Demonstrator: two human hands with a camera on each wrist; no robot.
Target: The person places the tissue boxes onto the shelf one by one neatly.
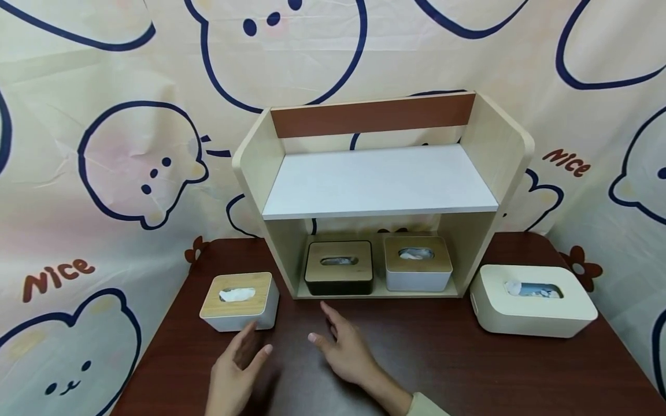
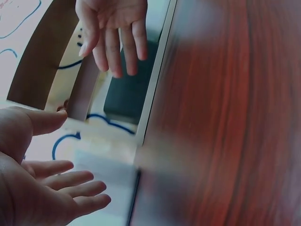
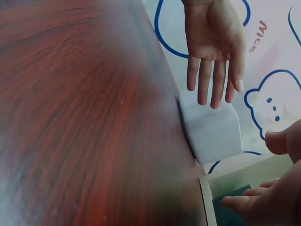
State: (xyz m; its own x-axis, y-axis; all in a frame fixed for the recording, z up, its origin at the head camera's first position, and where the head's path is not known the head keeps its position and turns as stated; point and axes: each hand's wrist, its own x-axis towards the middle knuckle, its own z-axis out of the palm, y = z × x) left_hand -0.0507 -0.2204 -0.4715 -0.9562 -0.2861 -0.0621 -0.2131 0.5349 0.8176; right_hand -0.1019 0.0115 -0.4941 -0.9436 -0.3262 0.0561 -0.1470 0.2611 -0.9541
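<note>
My left hand [image 1: 232, 375] is just in front of a white tissue box with a light wooden lid [image 1: 215, 292] on the table's left side. Its fingers are straight and hold nothing, and in the left wrist view the palm of the left hand [image 2: 51, 188] shows bare. To its right my right hand [image 1: 350, 349] reaches forward, fingers extended, below the front edge of a two-tier shelf [image 1: 380, 179]. A black tissue box with a wooden lid [image 1: 338, 283] stands on the lower tier, beside a white tissue box with a brown lid [image 1: 418, 281].
A larger cream tissue box [image 1: 536, 323] sits on the table right of the shelf. The white upper board [image 1: 380, 179] spans between the shelf's side panels. Behind the dark wooden table [image 1: 468, 370] hangs a cloth [image 1: 140, 75] printed with cartoon bears.
</note>
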